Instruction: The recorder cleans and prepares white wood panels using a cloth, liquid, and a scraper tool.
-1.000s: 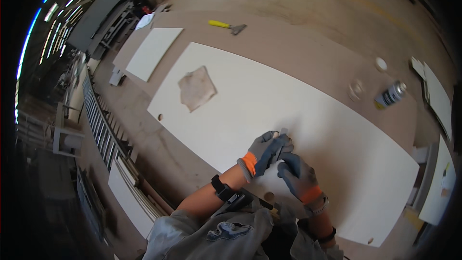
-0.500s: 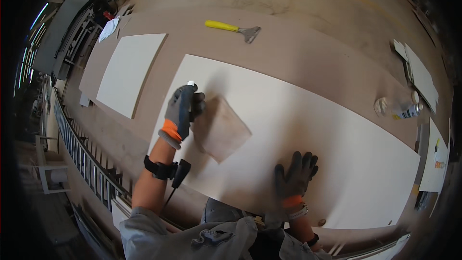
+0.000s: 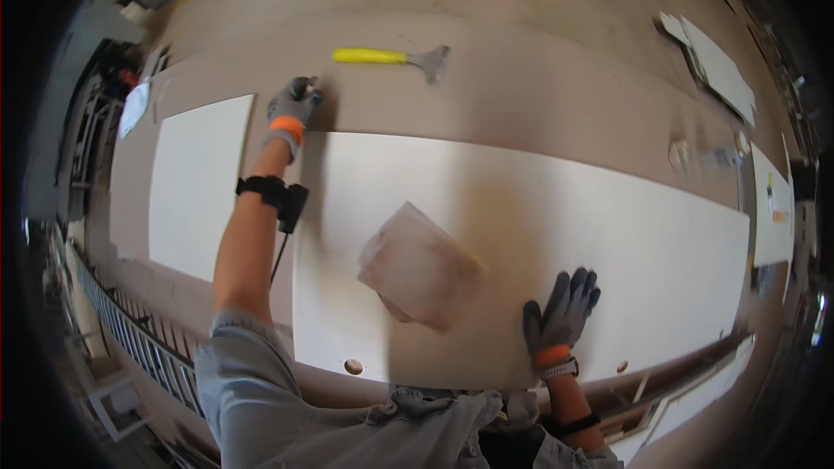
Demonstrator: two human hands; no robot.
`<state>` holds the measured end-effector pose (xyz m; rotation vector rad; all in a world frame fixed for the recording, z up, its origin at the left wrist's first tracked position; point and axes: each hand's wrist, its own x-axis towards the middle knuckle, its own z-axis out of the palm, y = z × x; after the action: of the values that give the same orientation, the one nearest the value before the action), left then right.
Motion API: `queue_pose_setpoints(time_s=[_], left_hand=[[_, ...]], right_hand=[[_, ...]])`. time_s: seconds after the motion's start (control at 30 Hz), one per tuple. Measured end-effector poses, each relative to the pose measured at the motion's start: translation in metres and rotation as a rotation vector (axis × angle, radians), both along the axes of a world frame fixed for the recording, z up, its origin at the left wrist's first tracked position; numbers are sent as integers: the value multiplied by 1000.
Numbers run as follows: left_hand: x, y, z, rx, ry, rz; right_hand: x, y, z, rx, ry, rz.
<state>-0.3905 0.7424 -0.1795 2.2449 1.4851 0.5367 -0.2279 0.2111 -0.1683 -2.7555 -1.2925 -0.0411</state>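
Observation:
My left hand (image 3: pixel 295 104), in a grey glove with an orange cuff, is stretched to the far left, over the brown table surface just past the corner of a large white panel (image 3: pixel 643 234). Its fingers are curled together; whatever is between them is too small to make out. My right hand (image 3: pixel 565 308), gloved alike, rests open on the panel near its front edge. Between the hands a folded brownish cloth (image 3: pixel 421 269) lies on the panel, touched by neither. A scraper with a yellow handle (image 3: pixel 372 56) lies beyond the panel, to the right of my left hand.
A smaller white panel (image 3: pixel 200 182) lies at the left. Clear jars or bottles (image 3: pixel 682 156), blurred, stand beyond the large panel at the right. White boards (image 3: pixel 712 69) are stacked at the far right. Metal rollers (image 3: pixel 130 304) run along the lower left. The panel has round holes near its front edge.
My left hand has moved from above the panel beside the cloth to beyond its far left corner. The right hand stays on the panel. The whole view has turned and shifted.

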Motion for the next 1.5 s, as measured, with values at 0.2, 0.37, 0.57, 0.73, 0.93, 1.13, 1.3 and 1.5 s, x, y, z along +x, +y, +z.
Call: queue_pose_setpoints(time_s=[0.2, 0.37, 0.57, 0.73, 0.93, 1.13, 1.3, 1.5], left_hand=[[-2, -28, -4, 204, 259, 107], [-46, -118, -4, 172, 170, -64], [-102, -230, 11, 290, 253, -256], [-116, -287, 12, 308, 356, -294], [-103, -293, 12, 356, 402, -275], [-115, -296, 1, 420, 457, -251], [-132, -293, -28, 434, 520, -264], [-48, -435, 13, 287, 454, -251]], right_hand=[[-1, 29, 14, 243, 108, -24], [-49, 139, 28, 258, 454, 536], [-52, 155, -9, 213, 451, 653], [75, 106, -15, -221, -80, 11], [212, -92, -27, -77, -151, -1100], [88, 76, -38, 100, 47, 16], [60, 102, -7, 204, 301, 532], [246, -44, -33, -178, 45, -138]])
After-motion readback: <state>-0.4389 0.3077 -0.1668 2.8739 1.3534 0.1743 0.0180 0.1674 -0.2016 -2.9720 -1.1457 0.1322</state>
